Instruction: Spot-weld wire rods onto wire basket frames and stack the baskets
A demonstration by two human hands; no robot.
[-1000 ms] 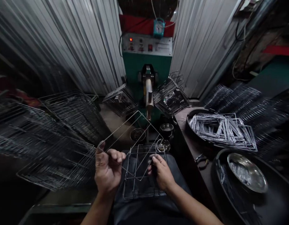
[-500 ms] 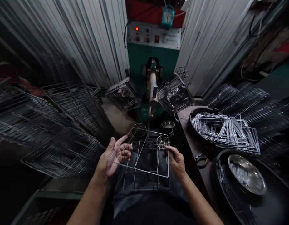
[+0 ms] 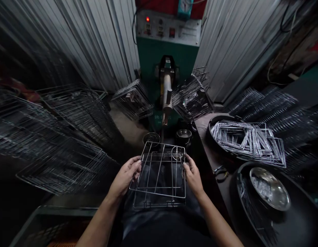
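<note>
Between my hands is a rectangular wire frame [image 3: 157, 194] with a lengthwise bar, slightly tilted. My left hand [image 3: 128, 172] pinches its left side, and my right hand [image 3: 193, 174] grips its right side near the upper corner. Beneath it, over my dark-clothed lap, lies a second wire rack [image 3: 159, 206] with small hinge-like clips along its near edge. Whether the two wire pieces touch I cannot tell. Beyond them stands a green welding machine [image 3: 167, 103] with a copper-tipped arm pointing toward me.
Bundles of wire frames [image 3: 133, 99] flank the machine. Taller stacks of wire racks [image 3: 79, 113] fill the left. At right, a black pan [image 3: 209, 137] holds loose wire frames, a steel bowl [image 3: 282, 195] holds small wire parts, and pliers [image 3: 221, 174] lie between. A crate [image 3: 37, 214] stands at lower left.
My left hand has closed on the frame's left side, where its fingers were spread before. The frame has turned to sit more squarely above the rack. The view has tipped slightly downward.
</note>
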